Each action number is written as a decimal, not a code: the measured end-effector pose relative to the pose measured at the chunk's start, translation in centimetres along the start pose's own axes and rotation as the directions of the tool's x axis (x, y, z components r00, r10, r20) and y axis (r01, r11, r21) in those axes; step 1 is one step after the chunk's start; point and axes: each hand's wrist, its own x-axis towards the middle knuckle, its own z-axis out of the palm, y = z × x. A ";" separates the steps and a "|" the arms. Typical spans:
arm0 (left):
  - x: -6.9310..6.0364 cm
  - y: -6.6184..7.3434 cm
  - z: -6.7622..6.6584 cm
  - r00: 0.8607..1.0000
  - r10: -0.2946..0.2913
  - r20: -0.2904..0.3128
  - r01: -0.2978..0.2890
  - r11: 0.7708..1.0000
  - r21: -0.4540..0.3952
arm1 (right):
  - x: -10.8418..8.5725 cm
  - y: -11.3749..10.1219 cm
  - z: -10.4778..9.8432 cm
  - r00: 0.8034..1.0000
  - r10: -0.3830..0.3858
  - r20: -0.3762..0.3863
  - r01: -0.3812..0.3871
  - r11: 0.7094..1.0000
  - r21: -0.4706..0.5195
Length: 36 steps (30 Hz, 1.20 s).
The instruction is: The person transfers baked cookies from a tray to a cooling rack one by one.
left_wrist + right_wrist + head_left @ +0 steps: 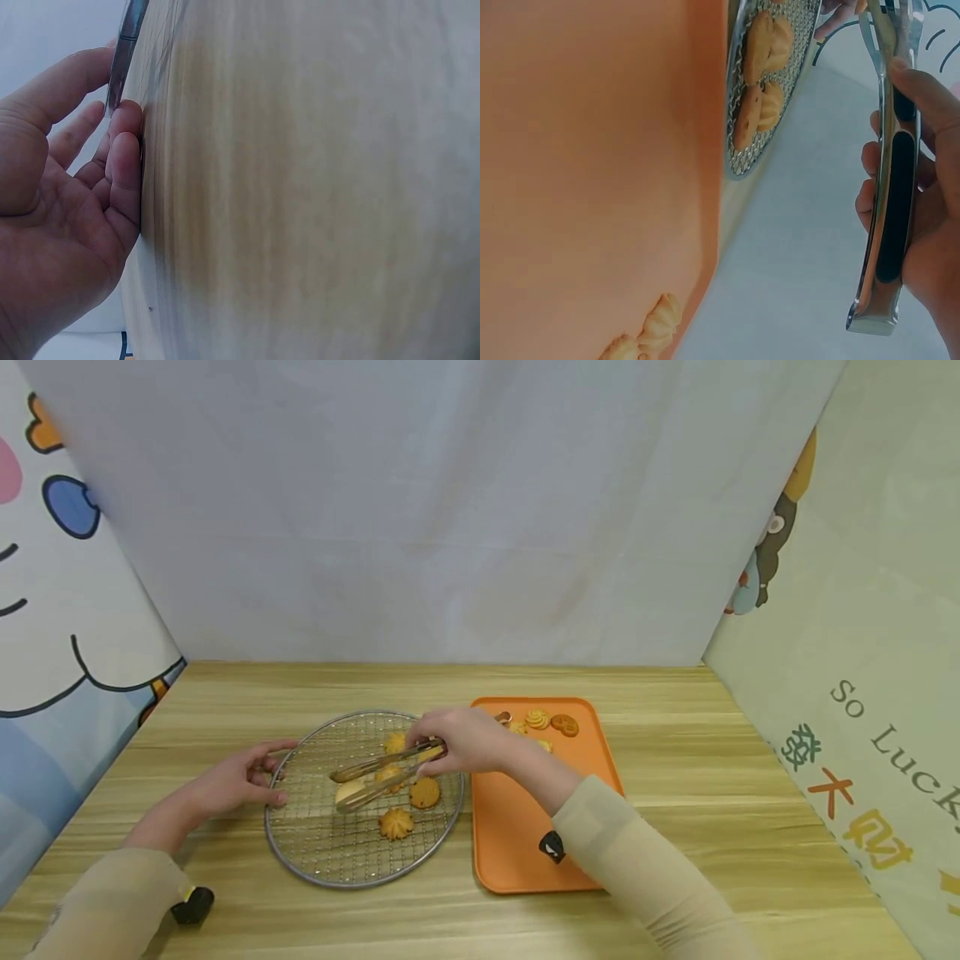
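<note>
Nearest, at the lower left, a cream left sleeve (pixel 112 902) is seen, and at the lower right a matching right sleeve (pixel 652 868); a small dark object is set beside each cuff. From the left sleeve the forearm is angled inward, and the rim of a round wire rack (pixel 352 885) is gripped at its left side by the left hand (pixel 236 781). The thumb and one finger are stretched to the rim, while the other fingers are curled beneath, close to the wooden table (pixel 675 793).

On the rack, a pale round cookie (pixel 350 792) is framed by the tips of metal tongs (pixel 898 210); whether it is clamped cannot be told. Ridged and round cookies (pixel 425 792) are scattered to its right. The tongs are held by the right hand (pixel 465 739), which is brought across above the tray's left edge, palm side down, thumb laid along one handle and fingers wrapped about the other.

Just right of the rack an orange tray (pixel 510 852) is placed, partly covered by the right forearm. More cookies (pixel 537 718) are grouped at its far end. Beyond the table, a pale backdrop (pixel 450 527) is hung.
</note>
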 end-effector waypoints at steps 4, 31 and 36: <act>0.0 0.0 0.0 1.000 0.003 -0.001 -0.003 1.000 -0.002 | 0.3 -0.1 0.8 0.999 -0.010 0.042 0.011 0.999 -0.030; 0.0 0.0 0.1 1.000 0.002 -0.007 -0.002 1.000 -0.017 | 1.5 0.5 3.5 0.990 -0.015 0.137 0.018 1.000 -0.023; 0.0 0.1 0.2 1.000 -0.002 -0.008 0.002 1.000 -0.015 | 1.6 0.7 3.6 0.990 -0.018 0.143 0.022 0.999 -0.026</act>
